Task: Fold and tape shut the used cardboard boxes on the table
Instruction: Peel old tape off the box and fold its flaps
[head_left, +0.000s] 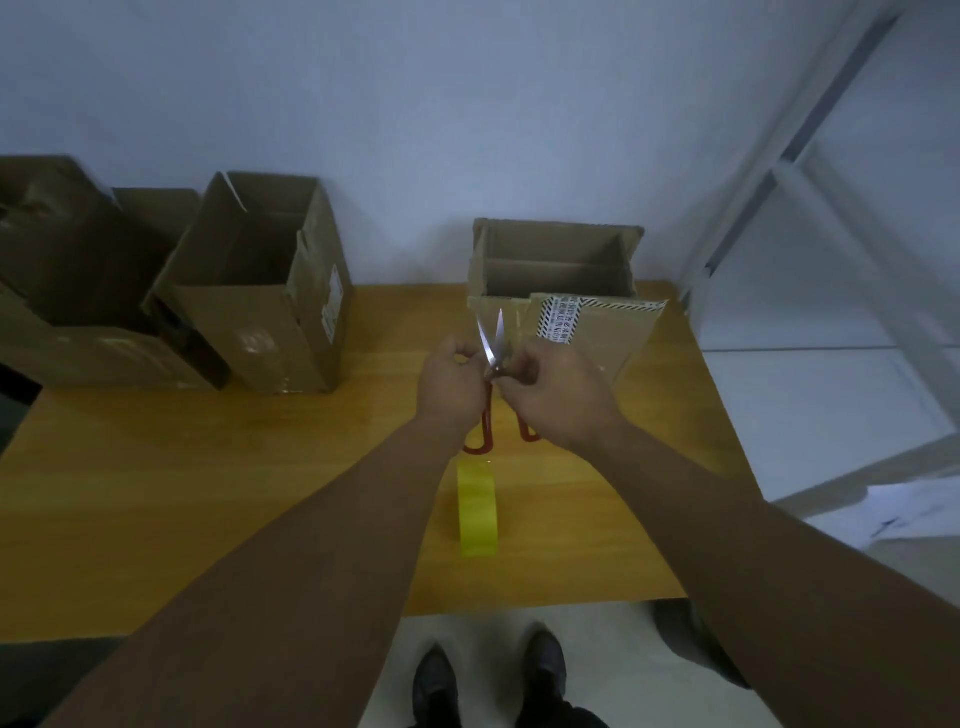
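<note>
left hand (451, 382) + right hand (551, 396): both curled on red-handled steel scissors (493, 340), blades spread, long axis pointing away | open brown cardboard box (597, 338): just beyond blade tips, right hand nearer | yellow tape roll (477, 512): behind hands, bodyward

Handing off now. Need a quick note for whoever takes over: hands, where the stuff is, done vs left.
Left-hand grip and right-hand grip: both hold the red-handled steel scissors near the pivot, blades open, tips up.
Yellow roll of tape: on edge on the wooden table, below the hands.
Brown cardboard box with printed tape: behind the hands, top open.
Taller brown cardboard box: far left of centre, top open.
Darker cardboard boxes: far left, too blurred to judge.
Done: no top visibly taped shut.
Left: fold flaps, tape each box.
</note>
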